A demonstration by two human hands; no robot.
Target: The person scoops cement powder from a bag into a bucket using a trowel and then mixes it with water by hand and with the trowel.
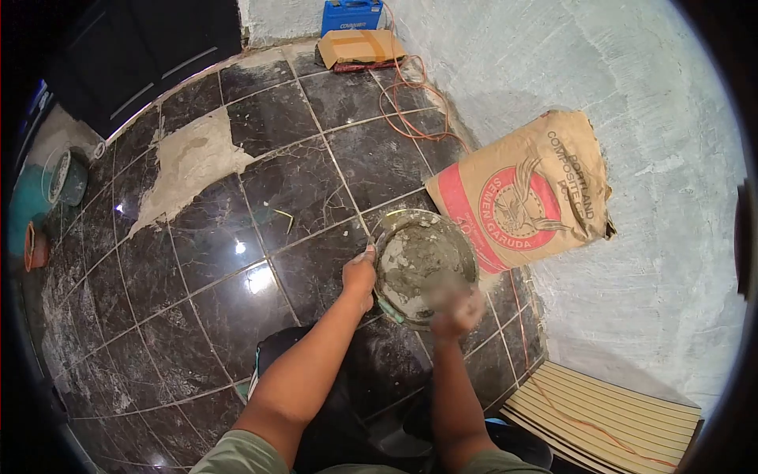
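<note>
Our left hand [359,278] grips the near-left rim of the round bucket [427,268] of wet grey cement [426,251], beside the printed cement bag [521,197]; our right hand [459,313] is blurred over the bucket's lower right, its grip indeterminable.

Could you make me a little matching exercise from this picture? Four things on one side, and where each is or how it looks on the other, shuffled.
Things:
1. Bucket
2. Paper sack
3. Blue case
4. Left hand

Places and looks:
A. Just beyond the cardboard
B. Gripping a rim
C. Holds a grey mix
D. Printed with a round red emblem

Right pairs: 1-C, 2-D, 3-A, 4-B
</note>
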